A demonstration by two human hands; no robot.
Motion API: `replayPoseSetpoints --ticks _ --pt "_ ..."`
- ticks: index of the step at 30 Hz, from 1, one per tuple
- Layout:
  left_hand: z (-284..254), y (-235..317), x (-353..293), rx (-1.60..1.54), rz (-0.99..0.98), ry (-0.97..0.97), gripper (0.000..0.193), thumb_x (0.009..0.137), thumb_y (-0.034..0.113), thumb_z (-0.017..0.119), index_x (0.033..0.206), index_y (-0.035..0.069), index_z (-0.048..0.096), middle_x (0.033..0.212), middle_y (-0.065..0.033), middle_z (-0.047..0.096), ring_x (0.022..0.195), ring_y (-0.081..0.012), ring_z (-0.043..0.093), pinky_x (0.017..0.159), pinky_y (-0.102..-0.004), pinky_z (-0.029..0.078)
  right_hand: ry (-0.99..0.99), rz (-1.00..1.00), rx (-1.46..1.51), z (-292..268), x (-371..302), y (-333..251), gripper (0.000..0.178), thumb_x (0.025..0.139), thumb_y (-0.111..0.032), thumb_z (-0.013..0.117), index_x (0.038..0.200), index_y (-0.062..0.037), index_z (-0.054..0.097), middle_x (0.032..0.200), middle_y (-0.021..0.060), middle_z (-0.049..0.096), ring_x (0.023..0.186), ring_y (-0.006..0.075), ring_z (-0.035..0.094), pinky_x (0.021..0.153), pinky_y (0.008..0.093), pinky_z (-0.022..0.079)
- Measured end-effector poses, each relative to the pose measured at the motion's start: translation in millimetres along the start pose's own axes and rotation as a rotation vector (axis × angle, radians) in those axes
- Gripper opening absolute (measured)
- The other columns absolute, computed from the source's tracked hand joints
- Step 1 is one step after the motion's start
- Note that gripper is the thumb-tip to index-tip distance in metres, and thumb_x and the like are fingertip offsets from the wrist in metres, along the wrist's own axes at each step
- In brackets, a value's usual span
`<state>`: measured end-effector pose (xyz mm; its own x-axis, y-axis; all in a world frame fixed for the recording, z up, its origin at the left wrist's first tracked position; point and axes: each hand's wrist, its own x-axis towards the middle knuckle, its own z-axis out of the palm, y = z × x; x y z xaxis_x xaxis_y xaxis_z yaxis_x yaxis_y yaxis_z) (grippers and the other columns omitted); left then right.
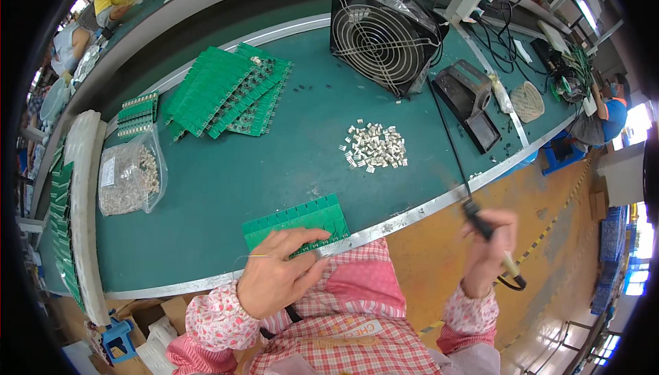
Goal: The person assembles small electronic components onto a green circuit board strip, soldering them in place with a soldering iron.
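Note:
My left hand (280, 268) lies over the near edge of a green circuit board panel (302, 216), holding it at the table's front edge, fingers reaching across its surface. Along that near edge sit small pale parts, partly hidden by the fingers. A thin wire curves by the back of this hand. Off the table's edge to the right, my right hand (489, 248) is closed around a soldering iron (478, 222) with a black cable; motion blurs it. Beyond the board lies a loose pile of small white connectors (376, 147).
Stacked green boards (220, 87) lie at the far left, near a clear bag of connectors (130, 176). A black fan (384, 39) stands at the back, with a black iron stand (470, 100) to its right. White foam (86, 217) edges the left side. Other people work beyond.

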<state>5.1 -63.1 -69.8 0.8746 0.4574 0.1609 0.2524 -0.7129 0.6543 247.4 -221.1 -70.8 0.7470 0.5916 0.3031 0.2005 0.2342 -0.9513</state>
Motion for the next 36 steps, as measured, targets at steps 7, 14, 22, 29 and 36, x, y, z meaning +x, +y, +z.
replayPoseSetpoints --ticks 7,14,22,29,36 --pt "1.4 -1.1 0.5 0.006 0.016 0.025 0.015 0.076 0.013 0.068 0.07 0.002 0.061 0.108 -0.0085 0.062 0.093 -0.0257 0.06 0.078 -0.0372 0.048 -0.23 0.196 -0.01 16.1 -33.0 12.8 0.018 0.079 0.0 0.064 0.091 0.0022 0.05 0.075 0.0116 0.063 0.059 0.0101 0.059 0.054 0.023 0.048" --pt "2.4 -1.8 0.6 -0.005 0.024 0.032 0.017 0.077 0.013 0.067 0.067 0.002 0.06 0.106 -0.0091 0.06 0.091 -0.0253 0.06 0.076 -0.0375 0.047 -0.263 0.232 0.037 25.1 -33.4 22.0 0.017 0.081 -0.004 0.064 0.089 0.002 0.05 0.074 0.0124 0.064 0.056 0.0086 0.058 0.049 0.0207 0.046" --pt "6.2 -4.0 0.1 -0.022 0.016 0.077 0.015 0.072 0.006 0.068 0.064 0.001 0.057 0.105 -0.0075 0.062 0.088 -0.024 0.06 0.073 -0.0358 0.048 -0.342 0.228 0.049 22.8 -28.9 28.5 0.018 0.081 -0.005 0.065 0.088 0.0024 0.049 0.072 0.0119 0.064 0.057 0.009 0.059 0.052 0.0214 0.047" --pt "9.4 -3.6 1.0 -0.015 0.021 0.103 0.015 0.072 0.007 0.069 0.064 0.002 0.057 0.104 -0.0073 0.062 0.085 -0.0231 0.06 0.073 -0.0351 0.047 -0.34 0.259 0.078 22.8 -28.4 28.6 0.019 0.08 -0.005 0.066 0.086 0.0022 0.05 0.071 0.011 0.063 0.059 0.0092 0.058 0.054 0.0217 0.047" --pt "6.7 -4.7 -1.7 -0.02 0.023 0.083 0.015 0.076 0.012 0.067 0.066 0.002 0.062 0.105 -0.0087 0.06 0.091 -0.0252 0.06 0.076 -0.0365 0.047 -0.351 0.175 -0.049 19.4 -33.6 27.5 0.017 0.079 -0.005 0.067 0.086 0.0005 0.053 0.073 0.0088 0.062 0.059 0.008 0.055 0.054 0.0206 0.044"
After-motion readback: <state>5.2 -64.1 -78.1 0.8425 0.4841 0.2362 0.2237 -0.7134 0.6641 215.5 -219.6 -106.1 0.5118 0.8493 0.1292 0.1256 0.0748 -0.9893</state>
